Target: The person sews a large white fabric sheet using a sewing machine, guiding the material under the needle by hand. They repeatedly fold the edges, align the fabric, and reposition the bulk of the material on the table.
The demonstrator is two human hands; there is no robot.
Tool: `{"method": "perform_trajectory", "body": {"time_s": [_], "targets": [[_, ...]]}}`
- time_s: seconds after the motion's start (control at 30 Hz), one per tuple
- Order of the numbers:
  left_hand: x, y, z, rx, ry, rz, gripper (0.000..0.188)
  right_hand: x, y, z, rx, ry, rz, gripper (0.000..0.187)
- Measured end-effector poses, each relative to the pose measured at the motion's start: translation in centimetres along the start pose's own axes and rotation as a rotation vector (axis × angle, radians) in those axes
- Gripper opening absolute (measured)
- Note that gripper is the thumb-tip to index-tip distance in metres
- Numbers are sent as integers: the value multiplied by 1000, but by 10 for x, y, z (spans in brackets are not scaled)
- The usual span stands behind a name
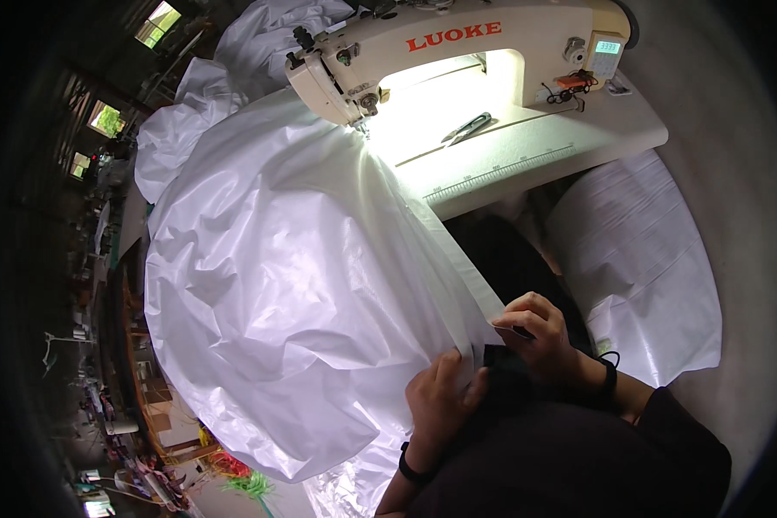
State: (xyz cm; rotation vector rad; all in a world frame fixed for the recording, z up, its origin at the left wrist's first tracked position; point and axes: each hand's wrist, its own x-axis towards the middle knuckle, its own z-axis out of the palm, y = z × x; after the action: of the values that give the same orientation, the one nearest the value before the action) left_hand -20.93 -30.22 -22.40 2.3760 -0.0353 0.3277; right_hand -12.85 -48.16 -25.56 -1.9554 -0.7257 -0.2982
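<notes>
A large sheet of shiny white fabric (293,268) spreads in folds from the sewing machine (457,43) down to my lap. Its right edge runs in a narrow folded strip from under the machine's needle area to my hands. With fingers closed, my left hand (441,395) grips the fabric near its lower right edge. My right hand (540,332) pinches the end of the same edge, a little higher and to the right. The fingertips of both hands are partly hidden by the cloth and by each other's angle.
Thread snips (469,128) lie on the lit machine bed (527,151), which has a printed ruler. More white sheeting (639,259) hangs at the right. A control panel (605,56) sits on the machine's right end. Green and red strands (249,483) lie at the lower left.
</notes>
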Motion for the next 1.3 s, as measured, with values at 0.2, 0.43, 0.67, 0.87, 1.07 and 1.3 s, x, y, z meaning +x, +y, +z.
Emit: {"method": "perform_trajectory", "body": {"time_s": [0.2,0.43,0.67,0.87,1.07,1.3], "targets": [[-10,-13,9,123,5,46,18,-1,0,0,19,17,-99,28],[-19,-6,3,28,-71,-189,23,-4,-11,-1,-12,-80,-238,26],[-3,-8,-10,-310,-158,-116,21,6,-21,-2,-113,-151,-473,15],[6,-4,-7,-632,-217,-419,17,22,-12,1,-39,-214,-598,11],[34,0,-17,180,25,292,8,45,14,56,855,-303,419,27],[47,-28,-33,226,-328,501,8,128,40,69,759,-192,619,44]]}}
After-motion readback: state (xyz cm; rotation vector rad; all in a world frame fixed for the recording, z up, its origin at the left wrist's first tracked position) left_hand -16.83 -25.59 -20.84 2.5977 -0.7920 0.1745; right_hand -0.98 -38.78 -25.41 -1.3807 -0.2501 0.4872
